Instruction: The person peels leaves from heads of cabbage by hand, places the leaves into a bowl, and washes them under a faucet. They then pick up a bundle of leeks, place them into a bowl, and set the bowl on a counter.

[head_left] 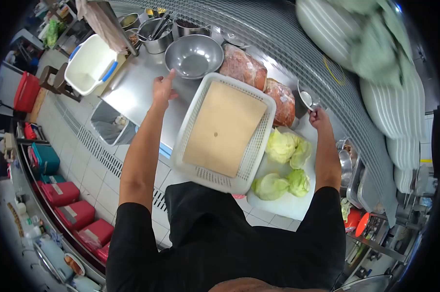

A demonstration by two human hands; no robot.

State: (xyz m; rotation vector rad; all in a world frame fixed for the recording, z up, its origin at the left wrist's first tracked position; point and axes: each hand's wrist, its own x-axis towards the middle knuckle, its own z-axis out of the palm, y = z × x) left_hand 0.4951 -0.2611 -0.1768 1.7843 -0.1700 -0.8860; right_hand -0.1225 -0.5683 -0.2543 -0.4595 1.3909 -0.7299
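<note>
My left hand (164,91) is over the steel counter with its fingers apart and nothing in them, just below a wide metal bowl (194,57). My right hand (319,118) reaches to the back right, its fingers closed at the near edge of a small metal bowl (307,99) with something white inside. Between my arms stands a white plastic basket (191,117), and a tan sheet (225,129) with a small hole covers most of its inside. To its right, lettuce pieces (281,146) lie on a white cutting board (283,204).
Two plastic-wrapped reddish-orange packs (244,66) lie behind the basket. Steel pots (158,41) with utensils stand at the back left. A white tub (86,68) is at the left, above a lined bin (112,124). A wire-mesh shelf (278,34) with stacked pale plates (395,104) overhangs the right.
</note>
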